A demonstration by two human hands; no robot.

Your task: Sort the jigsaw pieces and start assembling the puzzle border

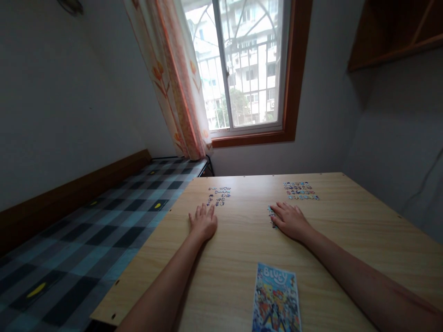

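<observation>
My left hand rests on the wooden table with its fingers spread, holding nothing. Just beyond its fingertips lies a loose group of small jigsaw pieces, dark and spaced apart. On the other side, my right hand lies flat with fingers stretched out. Its fingertips touch a narrow strip of jigsaw pieces, which the hand partly covers. Farther back on the right, more jigsaw pieces are laid out in rows. Closer to me is a colourful picture sheet with "BLUEY" lettering, cut off by the lower frame edge.
The light wooden tabletop carries all of this. Along its left side runs a bed with a checked cover. A patterned curtain hangs beside the barred window. A wooden shelf juts out at upper right.
</observation>
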